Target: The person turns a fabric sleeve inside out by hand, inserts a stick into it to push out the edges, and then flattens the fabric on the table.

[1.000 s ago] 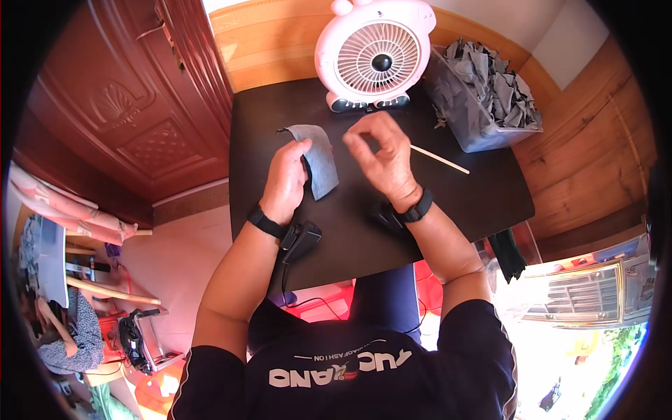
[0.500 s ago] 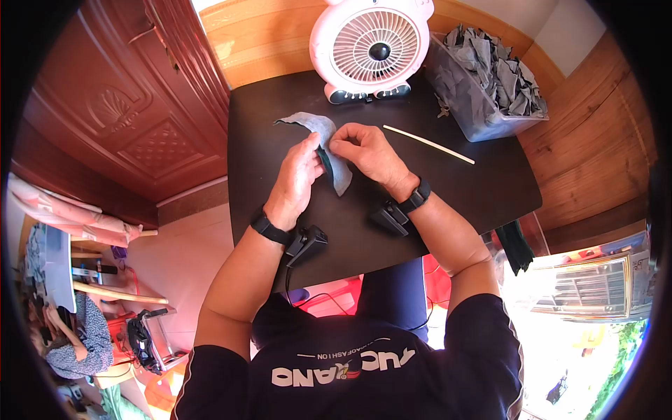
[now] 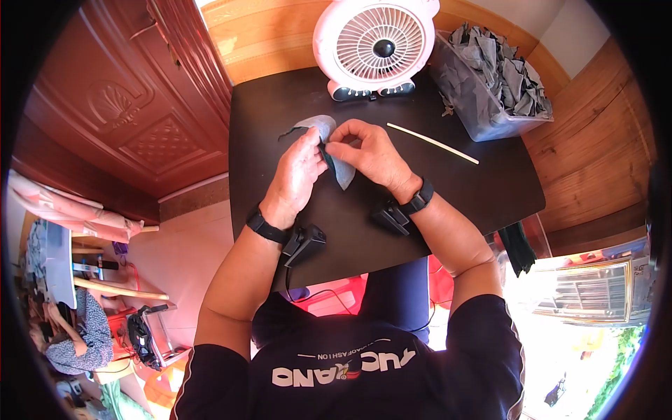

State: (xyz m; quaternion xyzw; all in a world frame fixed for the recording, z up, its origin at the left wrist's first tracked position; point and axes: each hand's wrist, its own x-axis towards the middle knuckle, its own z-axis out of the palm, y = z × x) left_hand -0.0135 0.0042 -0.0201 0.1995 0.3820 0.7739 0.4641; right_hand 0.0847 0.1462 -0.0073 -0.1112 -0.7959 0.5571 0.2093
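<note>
A curved piece of grey fabric (image 3: 342, 174) with a dark strip along its inner edge is held up above the dark table. My left hand (image 3: 297, 172) is closed on its left side, thumb pointing up. From the right, the bent thumb and forefinger of my right hand (image 3: 372, 155) pinch the fabric near its middle. The upper end curls over beyond my left thumb, and the lower end hangs to a point between my hands. My fingers partly hide the dark strip.
A pink fan (image 3: 383, 49) stands at the table's back. A thin white stick (image 3: 432, 143) lies right of my hands. Behind it, a clear plastic bin (image 3: 483, 124) is heaped with grey fabric pieces. A person in a patterned top (image 3: 89, 329) is at the far left.
The fabric's upper end has drawn in toward my left thumb and curls more. My right fingertips have moved slightly left and down along the fabric. The view has shifted a little.
</note>
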